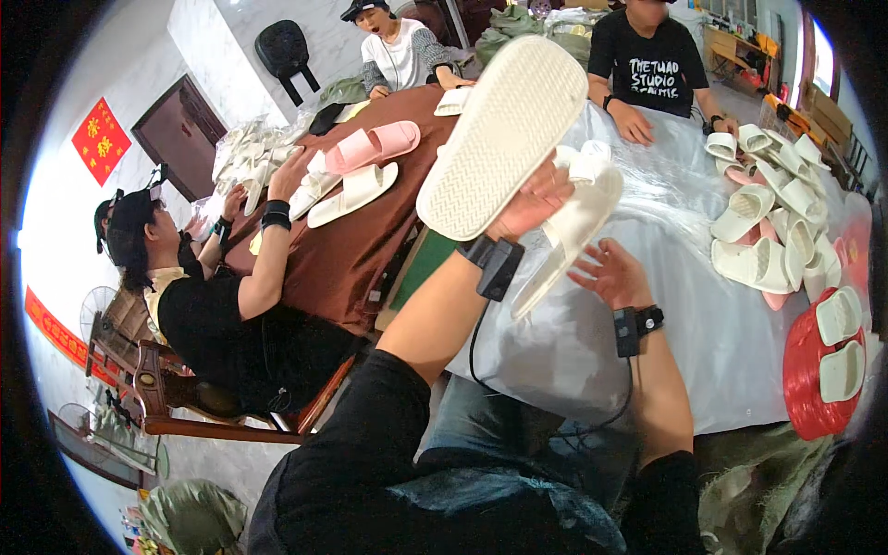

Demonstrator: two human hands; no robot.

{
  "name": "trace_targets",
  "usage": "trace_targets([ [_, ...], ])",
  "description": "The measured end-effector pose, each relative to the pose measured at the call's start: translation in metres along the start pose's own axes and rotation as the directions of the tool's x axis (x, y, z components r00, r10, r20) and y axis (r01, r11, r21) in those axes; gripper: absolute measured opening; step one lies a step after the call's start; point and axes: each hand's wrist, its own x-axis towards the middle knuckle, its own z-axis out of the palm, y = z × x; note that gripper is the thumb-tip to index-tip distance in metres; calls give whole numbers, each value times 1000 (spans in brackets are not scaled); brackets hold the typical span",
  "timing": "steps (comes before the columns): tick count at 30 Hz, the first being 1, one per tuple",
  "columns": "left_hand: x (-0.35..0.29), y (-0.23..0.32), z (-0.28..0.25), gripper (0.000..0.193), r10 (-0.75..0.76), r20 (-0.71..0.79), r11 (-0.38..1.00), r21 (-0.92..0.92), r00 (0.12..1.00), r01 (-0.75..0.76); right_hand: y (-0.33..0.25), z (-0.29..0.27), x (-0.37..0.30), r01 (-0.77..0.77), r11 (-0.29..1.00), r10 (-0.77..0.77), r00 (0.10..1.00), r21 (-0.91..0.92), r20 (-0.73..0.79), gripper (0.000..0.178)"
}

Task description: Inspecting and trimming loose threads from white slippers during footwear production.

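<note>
My left hand [534, 202] is raised and closed on a white slide slipper [504, 139], its patterned sole turned toward me. A second white slipper [585, 227] hangs tilted just right of that hand, toe end down. Whether the same fingers hold this second one I cannot tell. My right hand [612, 276] is just below and to the right of it, empty, with its fingers apart, over the plastic-covered table [675, 361]. Both my wrists wear dark bands with small black boxes, and a cable runs from each.
White and pink slippers [786, 208] are heaped at the right, near a red bundle [803, 370] with two pale slippers. On the brown-covered table [370, 259] lie a pink pair [373, 146] and white slippers [356, 194]. A co-worker [199, 268] sits left; two people are across.
</note>
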Motion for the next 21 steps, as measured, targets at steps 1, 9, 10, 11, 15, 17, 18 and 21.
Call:
trace_targets([
  [1, -1, -8, -4, 29, -17, -2, 1000, -21, 1000, 16, 3, 2, -1, 9, 998, -8, 1000, -67, 20, 24],
  [9, -10, -29, -25, 25, 13, 40, 988, -152, 999, -7, 8, 19, -5, 84, 986, -74, 995, -144, 72, 42],
  [10, -13, -28, -27, 25, 16, 38, 988, -152, 999, -10, 9, 19, -6, 92, 982, -82, 995, -167, 64, 40],
  [11, -16, -27, -30, 24, 29, 36, 986, -165, 999, -22, 10, 20, -6, 99, 977, -90, 994, -189, 56, 39],
  [15, -26, -23, -38, 23, 76, 10, 984, -162, 997, -73, 15, 22, -4, 82, 979, -67, 994, -187, 84, 38],
  [17, -30, -22, -40, 23, 72, 7, 985, -158, 997, -70, 17, 21, -4, 38, 981, -37, 999, -188, 6, 33],
  [18, -33, -21, -40, 23, 69, 6, 986, -155, 998, -68, 18, 22, -4, 36, 982, -34, 999, -187, 9, 33],
  [21, -39, -21, -44, 26, 77, -54, 989, -124, 996, -83, 16, 23, -7, -20, 965, 12, 999, -260, -31, 24],
])
